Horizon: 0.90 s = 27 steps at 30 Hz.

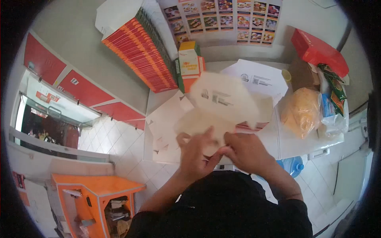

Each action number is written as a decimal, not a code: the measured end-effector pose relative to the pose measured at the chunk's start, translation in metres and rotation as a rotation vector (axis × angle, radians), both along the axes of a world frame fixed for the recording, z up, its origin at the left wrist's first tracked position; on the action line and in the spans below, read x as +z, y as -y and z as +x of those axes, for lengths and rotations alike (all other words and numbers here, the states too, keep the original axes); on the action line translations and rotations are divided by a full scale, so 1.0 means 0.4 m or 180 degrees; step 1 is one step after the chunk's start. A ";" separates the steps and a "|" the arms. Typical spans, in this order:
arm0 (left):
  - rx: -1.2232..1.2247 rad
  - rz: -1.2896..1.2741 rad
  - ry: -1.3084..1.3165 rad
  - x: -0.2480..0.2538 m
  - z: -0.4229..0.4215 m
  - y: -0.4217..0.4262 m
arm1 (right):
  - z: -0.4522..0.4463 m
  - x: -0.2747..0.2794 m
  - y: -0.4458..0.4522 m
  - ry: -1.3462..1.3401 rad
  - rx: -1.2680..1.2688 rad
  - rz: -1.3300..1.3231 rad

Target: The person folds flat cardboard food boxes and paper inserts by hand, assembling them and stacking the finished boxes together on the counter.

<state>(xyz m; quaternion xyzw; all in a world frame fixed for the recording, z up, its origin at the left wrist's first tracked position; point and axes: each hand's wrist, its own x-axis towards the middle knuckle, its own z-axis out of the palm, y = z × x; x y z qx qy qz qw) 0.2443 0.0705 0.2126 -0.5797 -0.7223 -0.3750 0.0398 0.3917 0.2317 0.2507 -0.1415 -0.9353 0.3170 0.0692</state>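
While an open box (pixel 235 94), its print too blurred to read, sits on the counter (pixel 295 143), the left hand (pixel 195 152) spreads at its near edge; the right hand (pixel 247 150) curls there, grip unclear to me.

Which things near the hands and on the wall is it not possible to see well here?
All in the head view:
- Carton: small print too blurred to read; parts behind the left hand and right hand are hidden.
- Posters: lettering too small; tops cut off by the upper edge.
- Blue bottle: partly hidden by the right forearm.
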 end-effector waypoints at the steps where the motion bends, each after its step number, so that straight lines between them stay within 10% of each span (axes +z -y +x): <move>1: 0.0254 0.0322 -0.0179 0.003 -0.017 -0.024 | 0.024 -0.024 -0.043 -0.0294 -0.0017 0.0121; 3: 0.0566 0.1073 -0.0156 0.024 -0.074 -0.086 | 0.076 -0.027 -0.118 -0.0043 -0.0320 -0.0045; 7: -0.0988 0.0386 0.2415 0.001 -0.112 -0.187 | 0.123 -0.123 -0.161 -0.0779 -0.1771 0.0003; 10: -0.1575 0.0543 0.0400 0.024 -0.074 -0.258 | 0.133 -0.198 -0.224 -0.1047 -0.2843 0.0022; 13: -0.1691 0.0687 -0.0162 0.022 -0.012 -0.292 | 0.140 -0.429 -0.392 -0.3636 -0.2403 -0.1817; 18: -0.1219 0.0932 0.1503 -0.090 -0.131 -0.378 | 0.075 -0.234 -0.398 -0.0518 -0.2942 0.0508; 19: -0.1086 0.0525 0.2308 -0.138 -0.169 -0.396 | 0.072 -0.259 -0.417 -0.0941 -0.2844 0.0568; 27: -0.1544 -0.0441 0.0740 -0.200 -0.327 -0.489 | 0.052 -0.254 -0.417 0.0226 -0.2809 0.1188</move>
